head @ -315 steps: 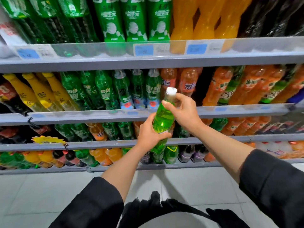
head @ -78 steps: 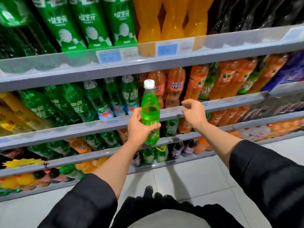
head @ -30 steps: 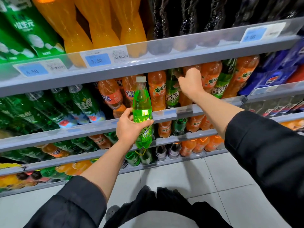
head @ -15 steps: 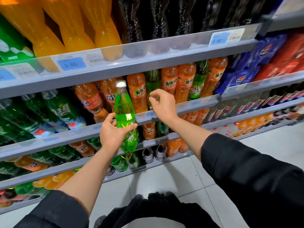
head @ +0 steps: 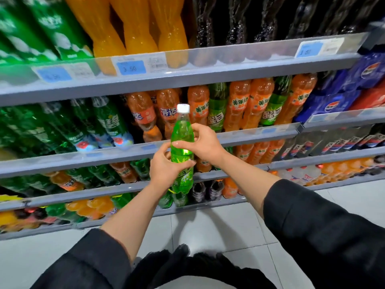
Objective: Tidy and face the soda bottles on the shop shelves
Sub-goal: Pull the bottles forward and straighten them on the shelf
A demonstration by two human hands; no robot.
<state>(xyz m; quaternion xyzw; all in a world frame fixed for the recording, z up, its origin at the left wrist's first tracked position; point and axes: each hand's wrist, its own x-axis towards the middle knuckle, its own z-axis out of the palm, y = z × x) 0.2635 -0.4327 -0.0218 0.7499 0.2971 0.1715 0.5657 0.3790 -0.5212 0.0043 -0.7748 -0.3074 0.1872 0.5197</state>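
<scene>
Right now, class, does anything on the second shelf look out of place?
Yes. Two green bottles stand among the orange bottles, breaking the colour block. The bright green bottle is off the shelf, held by the left hand and right hand.

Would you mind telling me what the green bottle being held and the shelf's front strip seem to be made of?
Green soda bottle: clear glossy plastic, apparently; the liquid shows through, under an opaque white cap. Shelf front strip: translucent plastic, probably; bottles show blurrily behind it.
</scene>
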